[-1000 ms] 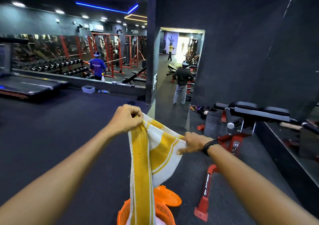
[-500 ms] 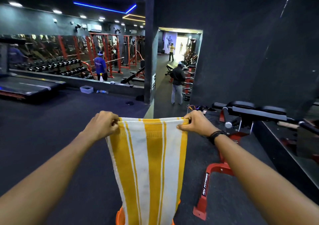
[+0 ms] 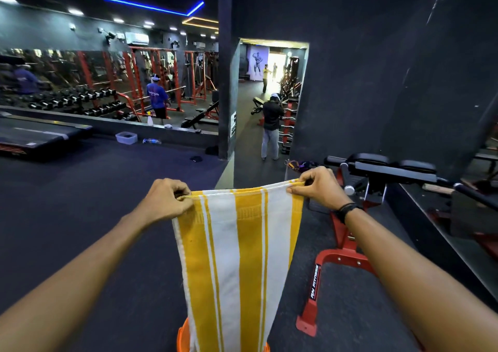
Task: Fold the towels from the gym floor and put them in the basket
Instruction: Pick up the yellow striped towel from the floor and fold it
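Note:
A yellow-and-white striped towel [image 3: 237, 252] hangs flat in front of me, stretched by its top edge. My left hand [image 3: 165, 199] pinches the top left corner. My right hand [image 3: 319, 187], with a black band on its wrist, pinches the top right corner. Below the towel an orange basket [image 3: 182, 338] shows only as a rim at the bottom edge; the towel's lower end hangs over it and hides most of it.
A red-framed bench [image 3: 377, 179] with black pads stands close on my right, its foot [image 3: 312, 295] reaching onto the floor. A treadmill [image 3: 40, 136] lies far left, a small tub [image 3: 126, 137] by the mirror wall. A person [image 3: 270, 127] stands in the doorway ahead.
A second ago the towel hung bunched from my left hand. My hands have drawn apart to the two top corners and spread it flat; it is now held slightly wider.

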### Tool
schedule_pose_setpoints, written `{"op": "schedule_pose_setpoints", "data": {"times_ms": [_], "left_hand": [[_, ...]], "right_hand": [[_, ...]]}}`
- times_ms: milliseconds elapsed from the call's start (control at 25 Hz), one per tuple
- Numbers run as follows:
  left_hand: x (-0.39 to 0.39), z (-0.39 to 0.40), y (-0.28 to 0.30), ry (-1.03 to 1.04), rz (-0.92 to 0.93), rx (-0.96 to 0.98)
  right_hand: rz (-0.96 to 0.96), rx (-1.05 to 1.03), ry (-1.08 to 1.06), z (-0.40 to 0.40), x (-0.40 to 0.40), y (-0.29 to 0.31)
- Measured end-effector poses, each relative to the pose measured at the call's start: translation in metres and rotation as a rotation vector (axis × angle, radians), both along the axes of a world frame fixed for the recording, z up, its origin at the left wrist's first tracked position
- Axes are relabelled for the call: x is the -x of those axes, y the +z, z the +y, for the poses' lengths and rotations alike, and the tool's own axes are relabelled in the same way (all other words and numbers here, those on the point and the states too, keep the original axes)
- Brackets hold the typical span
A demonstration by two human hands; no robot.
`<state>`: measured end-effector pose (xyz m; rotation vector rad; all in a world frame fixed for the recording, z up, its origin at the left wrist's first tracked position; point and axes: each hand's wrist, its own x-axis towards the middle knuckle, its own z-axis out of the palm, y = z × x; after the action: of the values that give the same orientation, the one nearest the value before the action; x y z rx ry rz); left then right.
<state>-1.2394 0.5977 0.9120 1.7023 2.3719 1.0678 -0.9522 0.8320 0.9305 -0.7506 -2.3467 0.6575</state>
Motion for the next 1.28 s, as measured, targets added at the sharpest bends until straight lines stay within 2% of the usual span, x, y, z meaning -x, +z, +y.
{"op": "schedule_pose_setpoints", "data": {"times_ms": [120,280,320,400,520,560,600,680,720,760,840,1000,1120,1200,1240,1280], "left_hand": [[-0.002,0.003,-0.009,-0.099,0.088,0.089],[-0.004,0.011,-0.016,0.056,-0.106,-0.126],[-0.002,0.014,-0.019,0.095,-0.143,-0.121],[0.003,0.024,-0.025,0.091,-0.056,0.050],[0.001,0.033,-0.015,-0.060,0.152,0.407],[-0.001,0.037,-0.002,-0.118,0.130,0.410],[-0.006,0.039,0.017,-0.162,0.025,0.292],[-0.013,0.042,0.051,-0.185,-0.455,-0.188],[-0.016,0.044,0.062,-0.216,-0.697,-0.336],[-0.020,0.047,0.065,-0.234,-0.823,-0.336],[-0.026,0.052,0.048,-0.207,-0.777,-0.165],[-0.023,0.051,0.023,-0.040,-0.698,-0.125],[-0.018,0.040,0.011,-0.074,-0.602,0.110],[-0.018,0.040,0.019,-0.105,-0.648,0.232],[-0.018,0.043,0.031,-0.092,-0.737,0.159],[-0.013,0.048,0.044,-0.089,-0.864,0.005]], "right_hand": [[0.010,-0.025,-0.070,0.001,-0.007,-0.006],[0.134,0.117,-0.023,0.007,-0.017,-0.013],[0.153,0.167,-0.017,0.007,-0.018,-0.013],[0.120,0.211,0.003,0.009,-0.019,-0.018],[-0.024,0.327,0.085,0.004,-0.028,-0.013],[-0.032,0.358,0.107,0.005,-0.032,-0.001],[0.032,0.386,0.122,0.006,-0.037,0.017],[0.287,0.490,0.158,0.012,-0.044,0.056],[0.354,0.551,0.220,0.014,-0.044,0.071],[0.332,0.597,0.264,0.012,-0.041,0.075],[0.244,0.584,0.228,0.008,-0.033,0.060],[0.266,0.507,-0.013,0.010,-0.036,0.026],[0.132,0.492,0.014,-0.005,-0.042,0.022],[0.094,0.557,0.027,-0.007,-0.040,0.035],[0.148,0.603,0.028,-0.005,-0.037,0.048],[0.252,0.653,0.057,0.000,-0.036,0.062]]}}
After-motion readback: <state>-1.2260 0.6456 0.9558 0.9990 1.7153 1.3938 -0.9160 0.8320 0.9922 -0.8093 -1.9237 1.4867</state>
